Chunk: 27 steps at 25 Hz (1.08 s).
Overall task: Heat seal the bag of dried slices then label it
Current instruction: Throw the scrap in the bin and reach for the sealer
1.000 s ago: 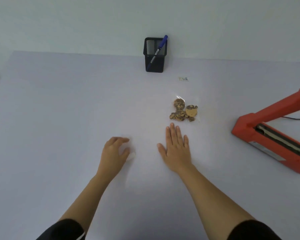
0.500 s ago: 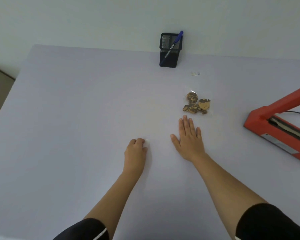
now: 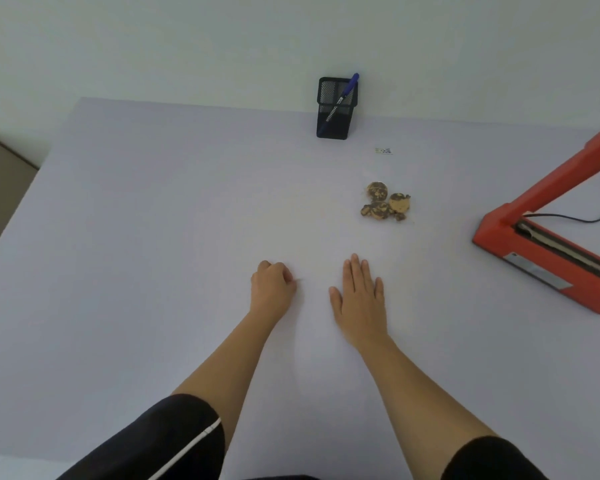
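A pale lavender counter [image 3: 153, 237] runs from the near edge back to a plain light wall. Both of the person's forearms reach onto it from the near side. The upper arms are in black sleeves, and the left sleeve [image 3: 174, 441] has a thin white stripe.

The left hand [image 3: 272, 284] rests on the counter with its fingers curled under into a fist, knuckles up. The right hand [image 3: 359, 299] lies just to the right of it, apart from it, palm down and flat on the surface. Its fingers are straight and close together and point toward the far side, with the thumb spread to the left. Neither hand touches any of the objects.

The clear plastic bag of brown and yellow dried slices [image 3: 385, 202] lies flat on the counter, beyond the right hand and slightly to its right, with bare counter between them. The film of the bag is hard to make out, so its mouth cannot be told.

Farther back, a small white printed label [image 3: 383, 151] lies on the counter. Left of it, against the wall, a black wire-mesh pen holder [image 3: 336, 124] stands upright with a blue marker pen [image 3: 342, 98] leaning in it, cap end up and to the right.

At the right edge sits a red heat sealer [image 3: 499, 237]. Its lever arm [image 3: 568, 171] is raised at a slant and the dark sealing strip is exposed on its base. A thin black cable [image 3: 568, 219] trails off to the right behind it.
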{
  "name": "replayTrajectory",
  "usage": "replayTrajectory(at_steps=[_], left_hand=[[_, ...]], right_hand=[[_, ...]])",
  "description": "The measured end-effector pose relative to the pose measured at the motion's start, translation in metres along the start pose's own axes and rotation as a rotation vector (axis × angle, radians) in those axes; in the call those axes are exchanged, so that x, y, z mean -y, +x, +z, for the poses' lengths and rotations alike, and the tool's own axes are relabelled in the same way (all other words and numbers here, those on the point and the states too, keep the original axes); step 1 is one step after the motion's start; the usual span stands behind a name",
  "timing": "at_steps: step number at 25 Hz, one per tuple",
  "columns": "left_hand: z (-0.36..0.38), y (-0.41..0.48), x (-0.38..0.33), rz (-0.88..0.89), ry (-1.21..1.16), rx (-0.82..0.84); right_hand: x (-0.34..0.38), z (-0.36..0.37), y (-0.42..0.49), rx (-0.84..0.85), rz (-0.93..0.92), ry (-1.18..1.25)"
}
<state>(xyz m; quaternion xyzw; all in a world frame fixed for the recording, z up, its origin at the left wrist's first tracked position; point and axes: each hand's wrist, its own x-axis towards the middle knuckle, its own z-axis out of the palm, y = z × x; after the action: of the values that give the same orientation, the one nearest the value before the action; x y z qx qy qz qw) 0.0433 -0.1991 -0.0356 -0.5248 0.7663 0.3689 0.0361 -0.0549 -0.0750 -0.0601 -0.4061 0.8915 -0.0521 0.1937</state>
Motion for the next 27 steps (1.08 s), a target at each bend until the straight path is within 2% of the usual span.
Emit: replayTrajectory(at_steps=[4, 7, 13, 19, 23, 27], left_hand=[[0.002, -0.021, 0.009, 0.056, -0.12, -0.118], [0.004, -0.049, 0.027, -0.066, -0.292, -0.211], [-0.007, -0.117, 0.084, -0.221, -0.462, -0.365], [-0.025, -0.198, 0.16, -0.367, -0.593, -0.554], [-0.047, -0.25, 0.23, -0.495, -0.687, -0.696], [-0.052, -0.289, 0.301, -0.596, -0.752, -0.74]], right_hand=[[0.006, 0.012, -0.019, -0.001, -0.041, 0.006], [0.007, 0.018, -0.035, 0.001, -0.166, -0.008], [0.026, 0.027, -0.087, 0.094, -0.387, -0.042], [0.085, 0.044, -0.151, 0.168, -0.616, -0.069], [0.156, 0.068, -0.199, 0.217, -0.805, -0.082], [0.217, 0.105, -0.241, 0.262, -0.964, -0.065]])
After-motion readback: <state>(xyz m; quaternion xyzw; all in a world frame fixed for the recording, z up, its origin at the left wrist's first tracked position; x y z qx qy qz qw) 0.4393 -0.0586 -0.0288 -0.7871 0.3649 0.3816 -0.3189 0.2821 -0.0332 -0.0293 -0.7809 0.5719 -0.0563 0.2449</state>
